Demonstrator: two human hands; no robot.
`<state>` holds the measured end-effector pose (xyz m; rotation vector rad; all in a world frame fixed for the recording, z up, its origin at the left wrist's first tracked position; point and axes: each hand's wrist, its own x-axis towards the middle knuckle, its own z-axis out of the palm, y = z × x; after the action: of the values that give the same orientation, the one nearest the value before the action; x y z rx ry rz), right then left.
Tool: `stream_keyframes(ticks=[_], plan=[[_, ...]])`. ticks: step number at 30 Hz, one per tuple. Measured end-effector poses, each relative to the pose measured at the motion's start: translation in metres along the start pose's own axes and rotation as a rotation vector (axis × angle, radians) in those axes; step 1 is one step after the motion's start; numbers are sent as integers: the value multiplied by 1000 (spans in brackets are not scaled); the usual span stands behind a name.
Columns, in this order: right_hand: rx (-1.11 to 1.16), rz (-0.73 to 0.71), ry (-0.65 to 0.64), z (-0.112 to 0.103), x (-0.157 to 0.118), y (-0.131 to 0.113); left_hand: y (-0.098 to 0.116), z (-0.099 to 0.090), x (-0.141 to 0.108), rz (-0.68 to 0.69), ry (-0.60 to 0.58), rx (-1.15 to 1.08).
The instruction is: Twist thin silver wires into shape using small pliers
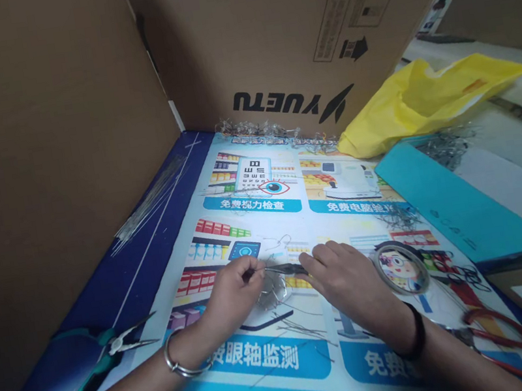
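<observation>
Near the middle of the printed sheet (286, 228), my left hand (236, 288) pinches a thin wire whose end meets the tips of dark pliers (287, 269). Those pliers are held in my right hand (341, 278), its fingers wrapped round them, so their handles are mostly hidden. Just below the tips lies a small coil of silvery wire (272, 291). Loose wire pieces (304, 327) are scattered nearer to me. A bent wire (275, 241) rests beyond the pliers.
Green-handled pliers (102, 353) lie open at left, below straight wires (148, 203). A tape roll (401, 268) and red-handled scissors (500, 326) sit at right. Cardboard walls (275, 34) stand behind and left, with wire pieces (255, 128) along the base and a yellow bag (414, 102).
</observation>
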<state>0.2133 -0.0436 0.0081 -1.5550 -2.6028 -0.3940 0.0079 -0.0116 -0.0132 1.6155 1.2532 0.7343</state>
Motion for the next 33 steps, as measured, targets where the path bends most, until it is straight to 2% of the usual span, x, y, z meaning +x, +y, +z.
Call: stream_keyframes(ticks=[5,12,18,21,25,33], plan=[[156,31,-10,5,0,4,4,-3,0,-33,-45,-64],[403,123,-210,5,4,9,6,-5,1,-75,-91,-163],[423,112,-181,7,3,11,4,-5,2,-68,-95,-129],[381,81,-133,5,2,10,3,-4,2,-84,-90,-133],[207,38,-58,-1,2,5,4,-4,2,-130,-90,-177],[-77,-7,-18,-11,0,-3,3,-1,1,-141,-85,-188]])
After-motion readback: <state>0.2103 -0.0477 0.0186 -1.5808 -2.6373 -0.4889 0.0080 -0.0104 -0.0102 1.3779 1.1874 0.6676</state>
